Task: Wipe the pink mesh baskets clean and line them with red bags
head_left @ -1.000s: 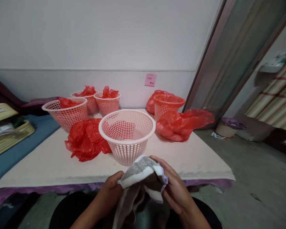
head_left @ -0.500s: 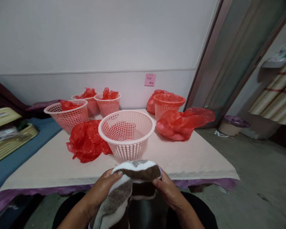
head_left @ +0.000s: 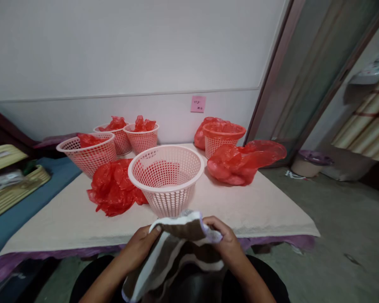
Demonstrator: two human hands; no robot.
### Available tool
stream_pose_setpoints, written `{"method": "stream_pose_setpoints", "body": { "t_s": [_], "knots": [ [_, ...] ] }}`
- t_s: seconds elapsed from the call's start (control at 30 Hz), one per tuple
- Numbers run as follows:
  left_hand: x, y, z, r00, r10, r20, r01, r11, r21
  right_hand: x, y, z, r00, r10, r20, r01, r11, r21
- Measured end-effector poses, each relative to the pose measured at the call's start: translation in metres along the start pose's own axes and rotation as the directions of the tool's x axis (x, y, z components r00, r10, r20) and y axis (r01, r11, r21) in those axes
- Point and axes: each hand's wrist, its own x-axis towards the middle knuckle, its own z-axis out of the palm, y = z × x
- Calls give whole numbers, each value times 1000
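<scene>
A striped towel [head_left: 173, 248] in brown, grey and white, with a pale purple hem, is stretched between my hands over my lap. My left hand [head_left: 142, 248] pinches its upper left part, thumb on top. At the hemmed right edge, my right hand [head_left: 225, 242] grips with closed fingers. Just beyond the towel, at the table's front, stands a pink mesh basket [head_left: 167, 185] with nothing visible inside. Left of that basket lies a crumpled red plastic bag [head_left: 115, 189].
Three more pink baskets [head_left: 88, 155] holding red bags stand at the back left. A red-lined basket [head_left: 224, 139] and a full red bag [head_left: 232, 168] sit at the right. A cloth covers the table [head_left: 265, 210]. On the floor at right is a bin [head_left: 308, 166].
My right hand has shifted slightly right and turned, so the hem now shows in its fingers. The towel is spread wider and hangs flatter. My left hand keeps its hold.
</scene>
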Motion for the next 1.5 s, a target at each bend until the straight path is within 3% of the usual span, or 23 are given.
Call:
{"method": "stream_pose_setpoints", "body": {
  "t_s": [0.1,0.17,0.23,0.33,0.47,0.53,0.63,0.7,0.73,0.8,0.83,0.9,1.03,1.13,1.17,1.2,1.23,1.27,1.33,1.4,1.5],
  "knots": [
    [-2,-4,8,987,-127,-101,110,980,-166,-15,3,22,984,-41,175,77,976,-202],
    [-5,-5,16,962,-206,-178,151,947,-282,-25,13,38,960,-56,275,122,965,-231],
    [-9,-9,25,931,-235,-280,136,934,-331,-33,28,53,950,-89,298,158,963,-217],
    [-15,-20,41,906,-217,-364,82,932,-352,-41,51,68,980,-58,193,82,989,-122],
    [-19,-32,62,932,-160,-325,23,922,-386,-44,67,77,998,47,40,-50,996,70],
    [-20,-30,67,962,-100,-255,6,939,-344,-43,68,72,990,114,-81,-104,987,124],
    [-21,-13,64,999,3,-45,-14,970,-244,-37,69,54,944,196,-265,-135,963,233],
    [-20,6,58,995,91,-37,-94,990,-103,-33,70,41,917,236,-322,-103,919,381],
    [-19,17,54,983,161,-91,-161,987,10,-32,71,35,909,270,-319,-98,880,465],
    [-11,42,46,911,362,-198,-293,905,308,-32,72,27,902,346,-260,-133,793,594],
    [-5,55,42,833,508,-220,-366,804,469,-33,72,25,900,375,-221,-161,759,631],
    [11,80,35,725,682,-95,-452,576,681,-36,73,23,899,400,-179,-190,723,664],
    [33,111,35,700,704,119,-501,365,785,-40,73,21,889,421,-178,-197,704,682],
    [20,109,52,594,796,122,-540,282,793,-41,70,18,891,422,-168,-180,668,722],
    [12,102,58,582,807,96,-553,307,774,-42,68,18,895,414,-168,-164,654,739],
    [5,91,64,614,786,72,-565,374,735,-43,66,17,901,402,-164,-152,645,749],
    [-1,78,69,689,722,65,-551,464,694,-45,62,17,908,391,-151,-151,642,751],
    [-5,62,72,771,637,30,-500,574,649,-47,58,18,916,379,-134,-159,646,746],
    [-6,30,75,878,460,-133,-343,798,495,-53,49,20,933,351,-75,-191,661,726],
    [-2,4,73,945,264,-195,-205,938,279,-58,41,24,951,310,-1,-219,675,704],
    [2,-12,68,988,117,-102,-113,993,36,-61,35,27,964,230,130,-259,719,645]
  ]
}}
